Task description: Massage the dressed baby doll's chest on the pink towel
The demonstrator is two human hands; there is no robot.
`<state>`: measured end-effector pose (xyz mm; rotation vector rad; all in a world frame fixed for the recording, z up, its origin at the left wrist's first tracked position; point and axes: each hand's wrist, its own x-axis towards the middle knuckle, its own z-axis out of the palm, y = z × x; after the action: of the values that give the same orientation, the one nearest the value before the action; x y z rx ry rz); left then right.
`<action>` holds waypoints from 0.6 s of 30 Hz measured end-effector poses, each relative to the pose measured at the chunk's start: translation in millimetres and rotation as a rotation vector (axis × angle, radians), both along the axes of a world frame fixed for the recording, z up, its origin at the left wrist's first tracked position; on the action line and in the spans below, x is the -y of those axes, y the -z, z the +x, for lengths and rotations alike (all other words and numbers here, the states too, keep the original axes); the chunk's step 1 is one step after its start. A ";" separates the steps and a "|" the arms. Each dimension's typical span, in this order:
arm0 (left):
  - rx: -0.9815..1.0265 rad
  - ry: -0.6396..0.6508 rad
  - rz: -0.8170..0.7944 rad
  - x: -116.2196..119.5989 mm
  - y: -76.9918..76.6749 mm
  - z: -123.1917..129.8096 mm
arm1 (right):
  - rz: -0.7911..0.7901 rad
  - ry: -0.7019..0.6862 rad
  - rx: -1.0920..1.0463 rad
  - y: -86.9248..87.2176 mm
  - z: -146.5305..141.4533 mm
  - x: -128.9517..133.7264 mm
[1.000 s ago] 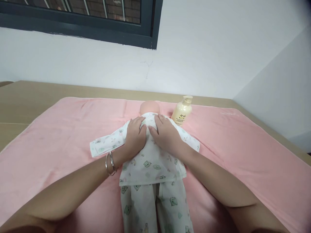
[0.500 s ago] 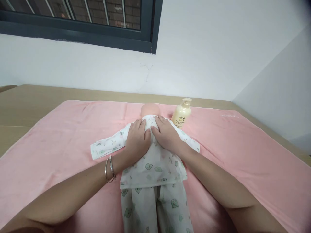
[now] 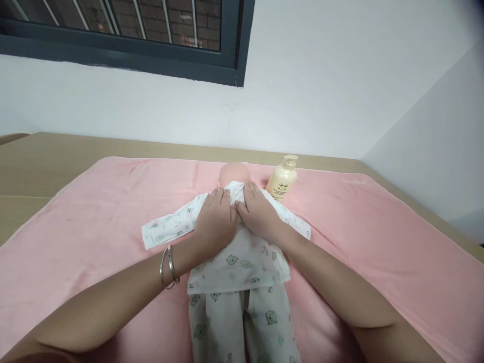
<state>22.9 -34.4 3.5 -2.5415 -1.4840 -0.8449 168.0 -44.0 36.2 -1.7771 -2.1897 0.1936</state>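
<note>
Table [image 3: 56, 166] shows left of and beyond the pink cloth [image 3: 106, 201], up to the wall [image 3: 310, 75]. Wide cloth margins both sides of the clothed doll [image 3: 242, 269]. Left hand [image 3: 216, 222] flat on upper shirt [image 3: 245, 254], fingers close together. Doll lies mid-cloth, head [image 3: 234, 173] wallward. Right hand [image 3: 260, 214] also flat on shirt, fingers narrow, thumbs nearly meeting. Pump bottle [image 3: 282, 179] stands just beyond right hand; can't tell fill level.

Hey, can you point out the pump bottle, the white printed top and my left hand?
Pump bottle [image 3: 282, 177]: head view, on its pale yellow body.
White printed top [image 3: 239, 272]: head view, on its lower part, above the hem.
Left hand [image 3: 215, 220]: head view, on the back of the hand.
</note>
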 end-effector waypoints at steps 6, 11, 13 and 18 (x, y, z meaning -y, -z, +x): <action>0.183 -0.008 -0.248 -21.5 -7.4 -7.8 | 0.145 -0.068 0.048 10.3 -9.1 21.5; 0.184 -0.080 -0.264 -13.8 -7.1 -2.2 | 0.110 -0.107 -0.066 9.5 -0.4 6.8; 0.154 -0.065 -0.192 1.3 0.9 2.2 | 0.078 -0.079 -0.122 10.4 6.8 -9.6; 0.205 -0.035 -0.214 9.4 9.1 0.0 | 0.104 -0.024 -0.132 15.4 4.0 -10.6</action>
<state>22.9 -43.8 -5.6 -2.6345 -1.7610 -1.0206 172.0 -33.4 20.8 -1.6356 -2.0898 0.1931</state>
